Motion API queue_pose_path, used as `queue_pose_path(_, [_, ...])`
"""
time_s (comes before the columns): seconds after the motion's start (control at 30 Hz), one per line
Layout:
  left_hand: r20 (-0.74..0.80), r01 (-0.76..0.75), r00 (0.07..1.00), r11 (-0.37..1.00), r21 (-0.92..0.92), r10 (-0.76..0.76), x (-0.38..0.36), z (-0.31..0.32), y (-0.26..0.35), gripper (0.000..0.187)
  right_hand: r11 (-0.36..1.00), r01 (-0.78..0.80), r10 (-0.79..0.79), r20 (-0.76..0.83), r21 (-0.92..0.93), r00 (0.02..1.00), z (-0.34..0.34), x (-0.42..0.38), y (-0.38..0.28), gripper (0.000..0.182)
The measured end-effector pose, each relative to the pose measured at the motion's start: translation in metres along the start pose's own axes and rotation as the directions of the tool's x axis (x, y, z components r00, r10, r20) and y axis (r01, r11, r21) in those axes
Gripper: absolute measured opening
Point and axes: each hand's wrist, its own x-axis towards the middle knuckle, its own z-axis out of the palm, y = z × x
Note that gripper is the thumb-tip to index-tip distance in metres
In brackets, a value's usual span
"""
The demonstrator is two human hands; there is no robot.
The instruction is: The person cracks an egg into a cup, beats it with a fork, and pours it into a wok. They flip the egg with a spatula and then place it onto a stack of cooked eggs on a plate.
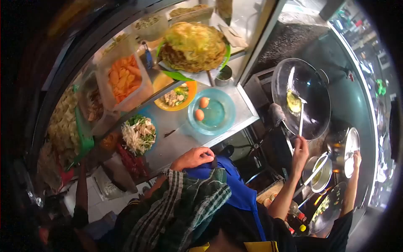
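Observation:
My right hand point(299, 147) is closed around the handle of a metal spatula point(301, 113). The spatula's blade is at a small yellow egg-like portion point(293, 102) inside a large dark wok point(314, 86). In front of my body, my left hand point(191, 159) rests against the blue apron point(239, 185), its fingers curled together. Whatever those fingers may hold is hidden. A plaid cloth point(184, 201) hangs beside that wrist. Ahead of it on the counter stands a teal plate point(218, 111) with two brown eggs point(202, 108).
Shredded vegetables fill a bowl point(139, 135); an orange bowl point(175, 95) holds chopped ingredients. Fried food point(193, 46) is piled behind glass. Another person's hand point(357, 158) grips a metal lid point(351, 147) over a pot, near a second wok point(329, 210). Another person's arm point(82, 189) shows left.

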Motion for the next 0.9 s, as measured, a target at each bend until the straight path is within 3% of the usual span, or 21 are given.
queue_pose_path(0.03, [-0.011,0.002,1.000,1.000,-0.002,-0.002,-0.003,0.001,-0.006,0.024,0.992,-0.090,0.074,0.173,0.086,0.982,0.013,-0.014,-0.006,0.019])
queue_pose_path(0.07, [-0.016,-0.023,1.000,1.000,0.020,0.024,-0.007,0.002,-0.012,0.024,0.994,0.084,-0.100,0.233,0.076,0.967,0.031,-0.031,-0.015,0.017])
queue_pose_path(0.1, [-0.019,-0.049,0.999,0.998,0.041,0.049,-0.011,0.003,-0.016,0.024,1.000,-0.020,0.016,0.393,0.007,0.919,0.046,-0.050,-0.031,0.018])
queue_pose_path(0.13, [-0.030,-0.049,0.998,0.998,0.036,0.050,-0.016,0.003,-0.017,0.024,0.991,0.113,-0.064,0.500,-0.068,0.863,0.068,-0.067,-0.020,0.020])
queue_pose_path(0.2, [-0.020,-0.020,1.000,0.999,0.039,0.021,-0.026,-0.001,-0.019,0.024,0.970,0.181,-0.011,0.718,-0.160,0.696,0.103,-0.103,-0.020,0.025])
queue_pose_path(0.3, [-0.103,-0.085,0.992,0.994,-0.074,0.077,-0.039,-0.001,-0.043,0.024,0.984,0.180,-0.065,0.909,-0.011,0.411,0.137,-0.139,-0.033,0.019])
queue_pose_path(0.37, [-0.097,-0.086,0.992,0.996,0.002,0.086,-0.052,-0.008,-0.048,0.026,0.964,0.263,-0.129,0.921,0.030,0.368,0.150,-0.152,-0.049,0.020])
queue_pose_path(0.43, [-0.141,-0.077,0.988,0.994,-0.075,0.066,-0.064,-0.009,-0.056,0.027,0.968,0.242,-0.131,0.958,0.067,0.257,0.169,-0.154,-0.044,0.023])
queue_pose_path(0.5, [-0.157,-0.039,0.987,0.999,0.026,0.043,-0.075,-0.017,-0.055,0.029,0.953,0.300,-0.098,0.974,0.033,0.202,0.182,-0.154,-0.041,0.022])
queue_pose_path(0.53, [-0.158,0.017,0.987,0.999,0.036,-0.011,-0.081,-0.021,-0.050,0.029,0.953,0.301,-0.105,0.975,0.041,0.198,0.184,-0.151,-0.045,0.022])
queue_pose_path(0.63, [-0.256,-0.018,0.967,0.999,-0.051,0.004,-0.092,-0.023,-0.049,0.028,0.926,0.362,-0.171,0.972,0.102,0.164,0.192,-0.136,-0.052,0.021])
queue_pose_path(0.67, [-0.276,-0.024,0.961,0.999,0.030,0.031,-0.092,-0.025,-0.050,0.027,0.902,0.407,-0.213,0.969,0.146,0.126,0.193,-0.131,-0.052,0.020])
queue_pose_path(0.77, [-0.345,-0.034,0.939,0.996,-0.083,0.003,-0.093,-0.019,-0.051,0.026,0.901,0.417,-0.170,0.982,0.122,0.080,0.197,-0.119,-0.066,0.020])
queue_pose_path(0.83, [-0.385,-0.028,0.923,0.992,-0.125,-0.023,-0.093,-0.010,-0.052,0.027,0.883,0.420,-0.216,0.976,0.211,-0.038,0.220,-0.110,-0.046,0.023])
queue_pose_path(0.9, [-0.322,-0.070,0.944,0.997,0.024,0.074,-0.094,-0.003,-0.051,0.029,0.820,0.448,-0.294,0.934,0.356,-0.203,0.249,-0.100,-0.019,0.009])
